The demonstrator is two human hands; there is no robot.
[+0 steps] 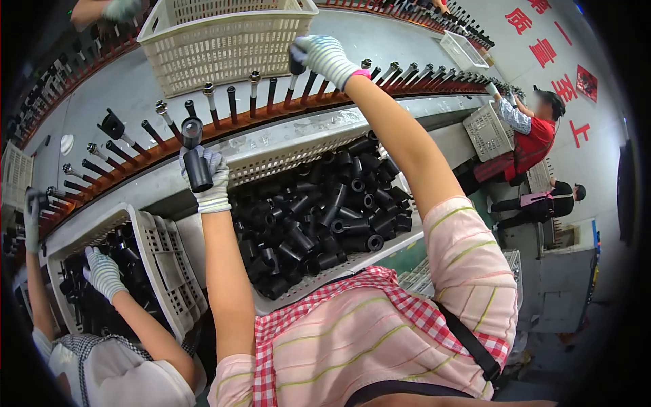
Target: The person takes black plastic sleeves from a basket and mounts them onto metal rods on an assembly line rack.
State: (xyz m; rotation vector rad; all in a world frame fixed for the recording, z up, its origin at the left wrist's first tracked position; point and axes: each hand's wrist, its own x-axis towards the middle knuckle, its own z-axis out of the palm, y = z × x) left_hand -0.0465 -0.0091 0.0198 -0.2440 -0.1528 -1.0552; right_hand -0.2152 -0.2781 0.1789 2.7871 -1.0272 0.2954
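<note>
My left hand (215, 178), in a striped work glove, is closed around a black plastic sleeve (198, 169). Just above it, a second black sleeve (192, 130) shows its round opening; I cannot tell whether my fingers or a peg supports it. Farther out, my right hand (327, 58), gloved alike, grips a black plastic sleeve (297, 62) at the top of one upright rod in the long row. Metal-tipped rods (209, 102) and plain black rods (272, 95) stand along that brown rail. Below my hands, a crate (271, 169) holds many loose black sleeves (332, 203).
A pale plastic crate (230, 51) stands behind the rod row. At left, a co-worker's gloved hand (105, 273) reaches into another crate (159, 251) of black parts. A person in a red vest (532, 146) works along the line at right. Another gloved hand (122, 9) is across the table.
</note>
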